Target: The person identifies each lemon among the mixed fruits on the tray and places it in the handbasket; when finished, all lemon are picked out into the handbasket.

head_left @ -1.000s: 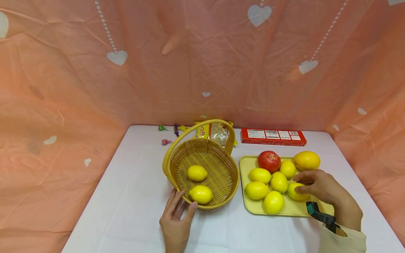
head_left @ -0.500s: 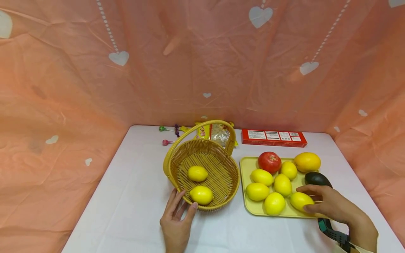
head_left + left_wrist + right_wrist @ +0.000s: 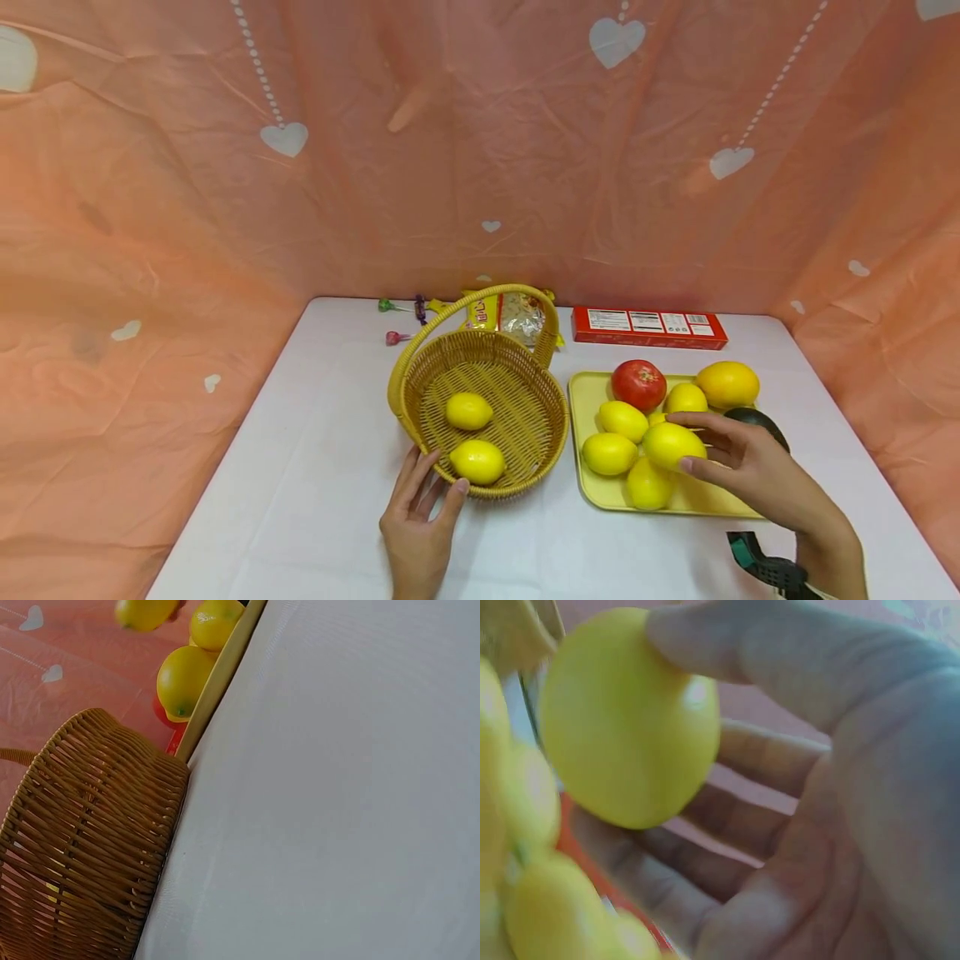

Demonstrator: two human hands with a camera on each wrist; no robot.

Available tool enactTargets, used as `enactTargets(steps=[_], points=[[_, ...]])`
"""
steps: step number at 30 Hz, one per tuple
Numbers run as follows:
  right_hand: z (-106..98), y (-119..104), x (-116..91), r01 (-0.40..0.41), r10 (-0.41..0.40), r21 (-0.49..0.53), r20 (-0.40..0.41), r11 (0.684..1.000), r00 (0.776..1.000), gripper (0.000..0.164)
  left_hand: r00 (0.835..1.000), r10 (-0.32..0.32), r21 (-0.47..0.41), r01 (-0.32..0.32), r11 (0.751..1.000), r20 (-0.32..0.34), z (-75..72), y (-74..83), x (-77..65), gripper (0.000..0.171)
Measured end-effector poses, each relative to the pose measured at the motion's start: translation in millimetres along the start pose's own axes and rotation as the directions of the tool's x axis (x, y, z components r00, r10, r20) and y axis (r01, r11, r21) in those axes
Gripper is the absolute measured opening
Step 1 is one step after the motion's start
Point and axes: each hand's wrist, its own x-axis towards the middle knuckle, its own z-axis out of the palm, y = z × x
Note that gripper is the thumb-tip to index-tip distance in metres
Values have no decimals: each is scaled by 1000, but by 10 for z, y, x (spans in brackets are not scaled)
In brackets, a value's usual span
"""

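Note:
My right hand [image 3: 765, 471] pinches a lemon [image 3: 671, 447] between thumb and fingers, close over the yellow tray [image 3: 720, 502]. In the right wrist view the thumb [image 3: 705, 641] lies on one side of this lemon and the fingers pass behind it. More lemons [image 3: 609, 454] lie on the tray under and beside the hand. My left hand [image 3: 416, 529] touches the front left rim of the wicker basket [image 3: 558, 450], its fingers spread and fairly straight. Two lemons [image 3: 477, 462] lie inside the basket. In the left wrist view the basket wall [image 3: 97, 825] shows, without the hand.
The tray also holds a red pomegranate [image 3: 638, 385], a larger orange-yellow fruit [image 3: 729, 384] and a dark green fruit [image 3: 761, 423], partly behind my right hand. A red box [image 3: 648, 327] lies behind the tray. A snack bag [image 3: 517, 317] and lollipops [image 3: 393, 337] lie behind the basket.
My right hand has taken hold of a lemon at the tray's front right, lifted it and brought it left over the other lemons. The left hand and basket have stayed in place.

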Motion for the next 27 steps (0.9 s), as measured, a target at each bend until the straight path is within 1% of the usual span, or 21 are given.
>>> enactTargets(steps=[3,7,10,13,15,17,22,24,27], points=[[191,-120,125,71,-70,79,-8,994,998,44,1000,6,-4,-6,1000,7,4,-12,5,53],[469,-202,306,138,-148,225,30,965,989,42,1000,18,0,-18,1000,9,7,-17,5,53],[644,-252,423,152,-178,287,66,946,982,42,1000,17,3,-17,1000,7,8,-15,4,53],[765,-326,521,160,-195,304,89,939,977,42,1000,7,2,-7,1000,1,7,-16,4,53],[818,-395,580,170,-208,295,103,940,973,42,1000,1,3,-1,1000,-1,4,-17,5,53],[855,-470,638,187,-224,261,120,947,967,43,1000,-1,6,1,1000,-3,1,-18,7,54],[926,-655,785,242,-262,121,187,963,947,39,1000,-7,9,7,1000,-1,-7,-35,18,55],[968,-716,846,272,-283,78,224,959,933,38,1000,-12,6,12,1000,1,-9,-41,21,55],[1058,-804,937,304,-304,45,288,952,908,37,1000,-16,-2,16,1000,1,-10,-49,21,55]])
